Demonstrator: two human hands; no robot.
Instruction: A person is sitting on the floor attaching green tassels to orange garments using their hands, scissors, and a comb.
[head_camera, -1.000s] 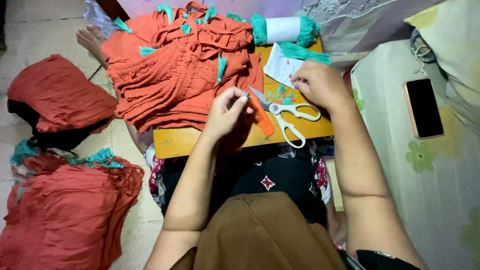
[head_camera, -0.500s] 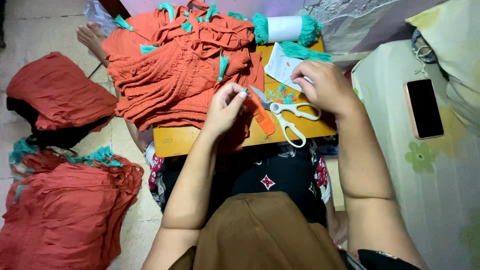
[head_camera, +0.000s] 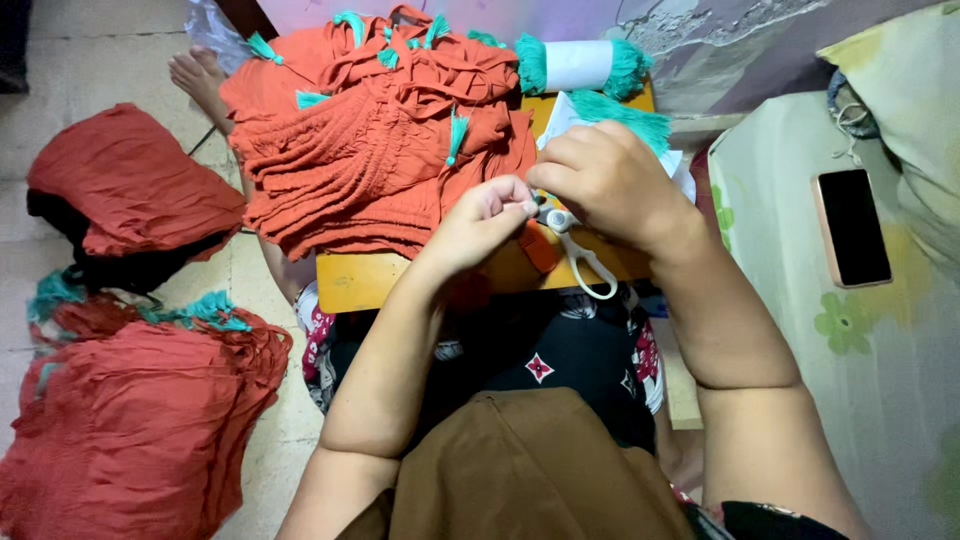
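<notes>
- Scissors (head_camera: 578, 250) with white handles lie on the small wooden table (head_camera: 345, 285), blades hidden under the hands, handle loops toward the person — long axis running roughly from the hands down to the table's near edge.
- Left hand (head_camera: 482, 222) has fingertips pinched shut on something small, seemingly a thread or cord end; what exactly cannot be told.
- Right hand (head_camera: 605, 180) is curled closed just beside it, fingertips meeting the left hand's above the scissors' pivot; what it holds is hidden.
- Step in hand, as a judgement: fine finger work on a cord end or tassel; a next move would call for a steady pinch and a free hand for the scissors.
- Orange garments (head_camera: 370, 140) with teal tassels (head_camera: 455, 135) are piled on the table beyond the hands — a spool of teal thread (head_camera: 580, 65) lies behind.
- More orange cloth (head_camera: 130, 420) is heaped on the floor to the left; a phone (head_camera: 852, 228) rests on the floral sheet to the right.
</notes>
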